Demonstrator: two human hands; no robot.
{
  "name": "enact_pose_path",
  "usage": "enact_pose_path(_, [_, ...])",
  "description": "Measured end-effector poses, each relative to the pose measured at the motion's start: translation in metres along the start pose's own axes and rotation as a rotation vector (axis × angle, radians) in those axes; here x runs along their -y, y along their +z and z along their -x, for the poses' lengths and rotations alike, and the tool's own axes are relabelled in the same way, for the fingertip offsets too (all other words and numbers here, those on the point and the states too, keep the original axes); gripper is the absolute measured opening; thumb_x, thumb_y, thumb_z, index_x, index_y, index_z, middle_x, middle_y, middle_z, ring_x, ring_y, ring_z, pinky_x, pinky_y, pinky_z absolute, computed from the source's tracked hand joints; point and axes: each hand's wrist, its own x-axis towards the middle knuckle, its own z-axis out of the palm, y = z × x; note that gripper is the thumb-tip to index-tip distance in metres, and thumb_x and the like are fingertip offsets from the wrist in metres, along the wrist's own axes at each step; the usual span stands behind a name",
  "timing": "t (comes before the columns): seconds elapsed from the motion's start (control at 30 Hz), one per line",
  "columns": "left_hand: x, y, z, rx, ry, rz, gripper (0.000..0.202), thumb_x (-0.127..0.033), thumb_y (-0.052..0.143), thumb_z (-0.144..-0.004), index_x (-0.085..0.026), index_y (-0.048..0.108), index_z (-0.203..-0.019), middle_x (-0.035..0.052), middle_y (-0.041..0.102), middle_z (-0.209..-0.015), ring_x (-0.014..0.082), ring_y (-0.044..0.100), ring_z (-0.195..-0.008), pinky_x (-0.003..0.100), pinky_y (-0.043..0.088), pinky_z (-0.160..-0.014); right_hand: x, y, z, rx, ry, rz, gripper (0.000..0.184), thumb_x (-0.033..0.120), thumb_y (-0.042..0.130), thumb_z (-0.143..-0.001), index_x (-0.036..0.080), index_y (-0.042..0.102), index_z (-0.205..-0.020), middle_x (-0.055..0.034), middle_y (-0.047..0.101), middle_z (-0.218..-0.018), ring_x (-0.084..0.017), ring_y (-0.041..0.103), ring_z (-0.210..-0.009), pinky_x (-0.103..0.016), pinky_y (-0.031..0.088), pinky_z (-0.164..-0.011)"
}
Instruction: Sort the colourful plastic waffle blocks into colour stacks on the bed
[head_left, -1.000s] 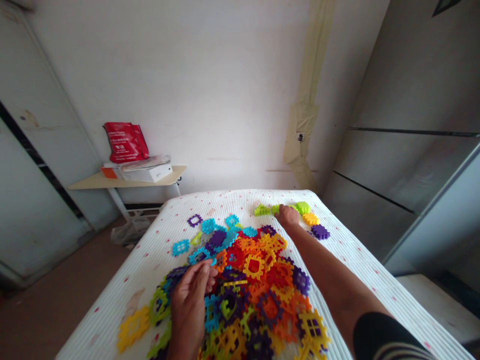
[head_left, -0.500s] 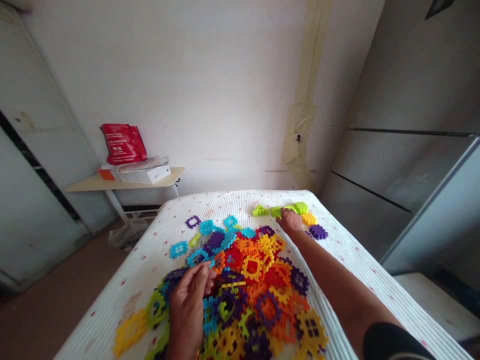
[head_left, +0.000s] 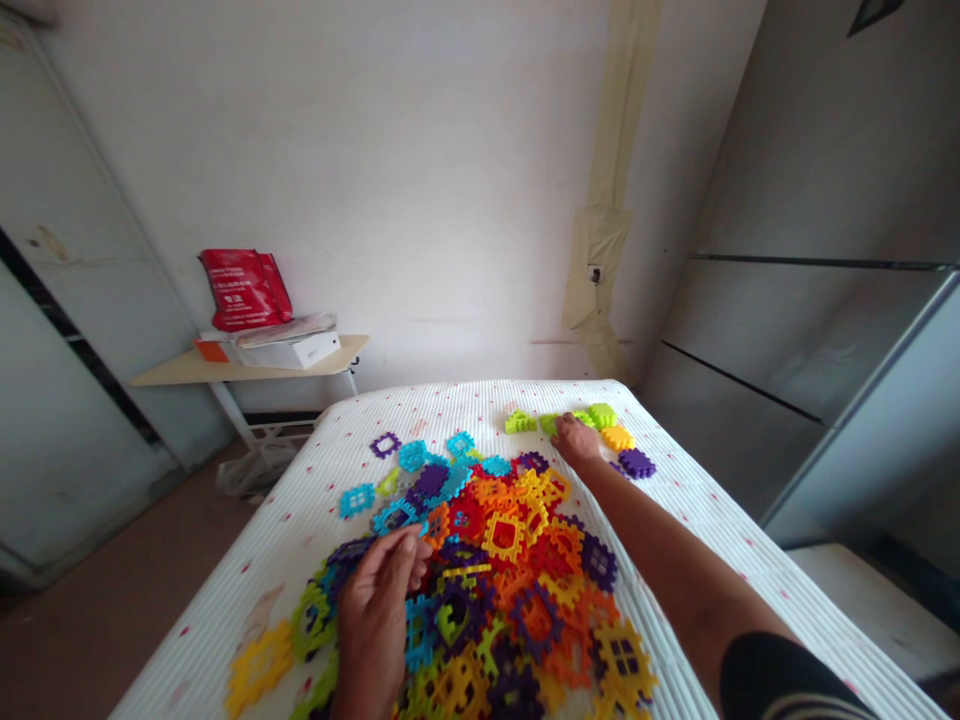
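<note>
Head view: white striped mattress (head_left: 289, 530) carries a multicolour heap of interlocking plastic tiles (head_left: 510, 590), spread from mid-mattress to the near edge. Right hand (head_left: 576, 440) is at the far edge, right of centre. Fingertips (head_left: 564, 424) are bunched down on a lime-green tile row (head_left: 544, 422), long axis left-right, parallel to the far edge. Contact yes; grip cannot tell. Yellow tile (head_left: 619, 438) and purple tile (head_left: 636, 463) sit just right of that hand. Left hand (head_left: 373, 615) is over the heap's left side, palm turned right, fingers curled and slightly spread, tips at the tiles. Cannot tell if it holds one. Beyond the mattress: side table (head_left: 172, 372) with white box (head_left: 289, 350) and red bag (head_left: 246, 290).
</note>
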Motion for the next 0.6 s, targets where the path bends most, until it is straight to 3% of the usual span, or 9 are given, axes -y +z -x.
enact_pose_path(0.23, [0.0, -0.001, 0.0, -0.002, 0.006, -0.01, 0.046, -0.051, 0.071, -0.063, -0.013, 0.067, -0.089, 0.0037, 0.067, -0.068, 0.0123, 0.055, -0.057, 0.022, 0.046, -0.054, 0.004, -0.002, -0.014, -0.002, 0.014, 0.008, 0.028, 0.02, 0.042, -0.088, 0.013, 0.065, -0.103, -0.016, 0.061, -0.106, -0.024, 0.058, -0.099, -0.028, 0.046, -0.072])
enact_pose_path(0.6, [-0.001, -0.001, -0.001, 0.0, -0.003, -0.007, 0.045, -0.051, 0.072, -0.062, -0.014, 0.068, -0.087, 0.0038, 0.067, -0.067, 0.0129, 0.055, -0.057, 0.023, 0.046, -0.054, 0.008, -0.007, -0.041, 0.006, 0.058, 0.008, 0.03, 0.037, 0.052, -0.087, 0.016, 0.065, -0.103, -0.0146, 0.06, -0.106, -0.024, 0.06, -0.097, -0.028, 0.046, -0.071])
